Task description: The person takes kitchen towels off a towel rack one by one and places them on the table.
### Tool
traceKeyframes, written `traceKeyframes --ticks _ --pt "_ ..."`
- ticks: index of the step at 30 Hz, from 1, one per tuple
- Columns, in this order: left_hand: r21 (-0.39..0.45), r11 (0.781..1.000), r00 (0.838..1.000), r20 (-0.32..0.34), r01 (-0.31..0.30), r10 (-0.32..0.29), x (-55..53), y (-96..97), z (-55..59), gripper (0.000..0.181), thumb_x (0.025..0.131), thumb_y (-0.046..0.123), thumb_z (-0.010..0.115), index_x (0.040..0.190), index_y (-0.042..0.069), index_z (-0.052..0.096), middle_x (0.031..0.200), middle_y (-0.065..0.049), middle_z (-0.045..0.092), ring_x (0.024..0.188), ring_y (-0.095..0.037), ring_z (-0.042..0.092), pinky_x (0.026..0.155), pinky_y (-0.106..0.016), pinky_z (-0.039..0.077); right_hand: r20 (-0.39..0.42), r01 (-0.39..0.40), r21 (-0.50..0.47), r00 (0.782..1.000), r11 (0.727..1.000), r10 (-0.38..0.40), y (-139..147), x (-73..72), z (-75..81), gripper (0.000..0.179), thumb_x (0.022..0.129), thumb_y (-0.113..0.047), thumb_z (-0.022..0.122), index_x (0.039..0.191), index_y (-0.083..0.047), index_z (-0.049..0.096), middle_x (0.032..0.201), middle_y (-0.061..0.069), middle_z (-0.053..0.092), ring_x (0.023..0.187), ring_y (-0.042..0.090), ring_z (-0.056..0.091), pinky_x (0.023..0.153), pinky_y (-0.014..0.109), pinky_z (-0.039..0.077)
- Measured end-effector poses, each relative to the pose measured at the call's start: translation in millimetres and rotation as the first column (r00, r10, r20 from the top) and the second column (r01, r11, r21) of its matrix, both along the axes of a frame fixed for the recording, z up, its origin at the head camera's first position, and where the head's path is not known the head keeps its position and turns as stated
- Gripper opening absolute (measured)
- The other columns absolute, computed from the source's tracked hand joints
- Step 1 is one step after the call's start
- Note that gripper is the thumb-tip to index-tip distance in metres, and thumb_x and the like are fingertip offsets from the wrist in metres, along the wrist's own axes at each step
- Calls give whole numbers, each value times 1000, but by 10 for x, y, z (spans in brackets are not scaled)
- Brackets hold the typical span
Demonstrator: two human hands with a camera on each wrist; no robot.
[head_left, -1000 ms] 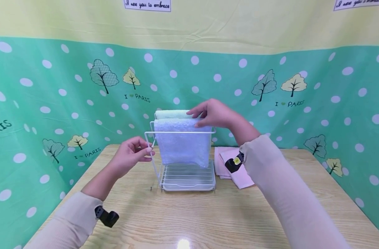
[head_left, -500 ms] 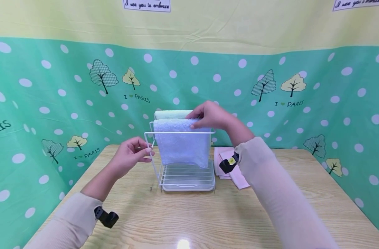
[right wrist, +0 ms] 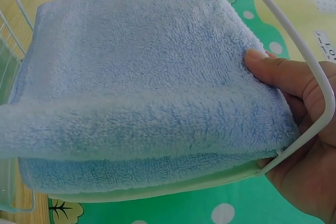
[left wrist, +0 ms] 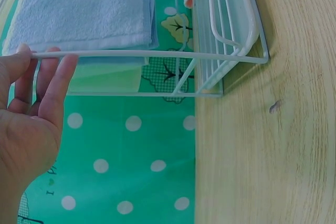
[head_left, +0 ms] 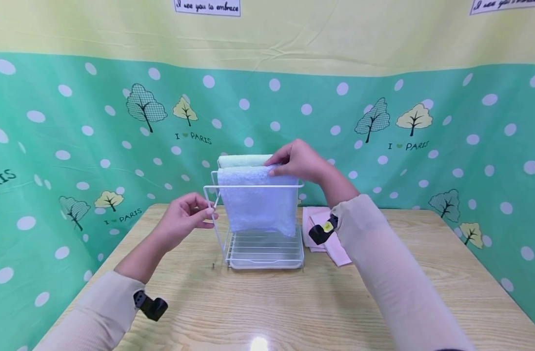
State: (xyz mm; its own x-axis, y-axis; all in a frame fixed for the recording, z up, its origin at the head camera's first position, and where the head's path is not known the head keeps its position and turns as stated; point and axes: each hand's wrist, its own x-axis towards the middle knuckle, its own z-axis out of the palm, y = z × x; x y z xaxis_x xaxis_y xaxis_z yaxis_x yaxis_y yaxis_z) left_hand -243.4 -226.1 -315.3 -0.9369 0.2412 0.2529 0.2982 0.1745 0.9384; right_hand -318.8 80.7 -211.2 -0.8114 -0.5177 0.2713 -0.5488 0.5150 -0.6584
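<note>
A light blue towel (head_left: 258, 209) hangs folded over a bar of a white wire rack (head_left: 254, 186). My right hand (head_left: 300, 163) pinches its top edge towards the right end. In the right wrist view the thumb lies on the blue terry cloth, and the other fingers are mostly hidden behind the cloth and a rack bar. With thumb and fingertips, my left hand (left wrist: 31, 124) holds the rack's left side wire. Behind the blue towel, a pale green towel (head_left: 241, 161) hangs over the rear bar, its lower part largely covered.
Below the hanging towels is the rack's wire shelf, with a pale tray (head_left: 267, 264) under it. Folded pink towels (head_left: 337, 251) lie right of the rack on the wooden table (head_left: 249, 307). A green and yellow patterned curtain (head_left: 267, 112) stands behind.
The right hand has shifted slightly left along the blue towel's top edge, then risen a little, and the towel's top with it. The left hand keeps its place on the rack.
</note>
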Motion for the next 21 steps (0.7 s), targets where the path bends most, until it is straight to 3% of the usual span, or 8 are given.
traceKeyframes --ticks 11,21 --pt "11 1000 1000 4 0 0 -12 3 -8 21 95 5 64 103 -11 52 102 -12 64 95 -28 69 78 -42 61 -32 58 -49 998 997 -60 5 39 32 12 83 -9 79 95 -11 78 93 2 73 84 16 64 69 29 56" --pt "2 1000 1000 1 -8 8 -22 0 -9 22 95 5 64 103 -11 51 102 -12 64 93 -26 70 78 -42 61 -79 107 -179 989 978 -122 8 86 97 11 83 -7 78 94 -9 78 91 4 72 77 22 58 60 27 55"
